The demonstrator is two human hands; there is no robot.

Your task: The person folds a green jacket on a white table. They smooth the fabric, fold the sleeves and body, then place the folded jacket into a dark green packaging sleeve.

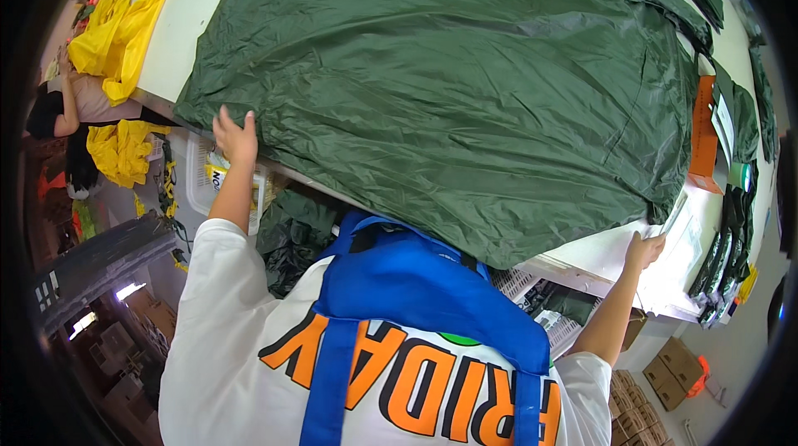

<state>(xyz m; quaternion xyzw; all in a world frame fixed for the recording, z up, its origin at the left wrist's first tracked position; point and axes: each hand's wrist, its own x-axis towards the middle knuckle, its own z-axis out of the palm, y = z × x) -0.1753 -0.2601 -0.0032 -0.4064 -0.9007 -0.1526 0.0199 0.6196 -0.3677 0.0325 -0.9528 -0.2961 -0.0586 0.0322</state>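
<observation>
a yellow cloth (141, 26) lies over the left edge of the bench (598, 256), with a co-worker's arm (69, 105) beside it. another yellow cloth (123, 155) sits lower, off the bench, and a white basket (198, 192) shows below the near edge. at the left of that edge is the person's left hand (237, 140), thumb and fingers apart, at the hem of the green cloth (449, 97). the green cloth is spread wrinkled across the middle of the bench and droops over the near edge, by the person's blue apron (424, 280). towards the near right corner is the right hand (646, 251), near the cloth's hem; whether its fingers clamp anything, one cannot tell. an orange box (705, 142) stands beside the cloth, and dark packets (727, 238) lie along the right edge
</observation>
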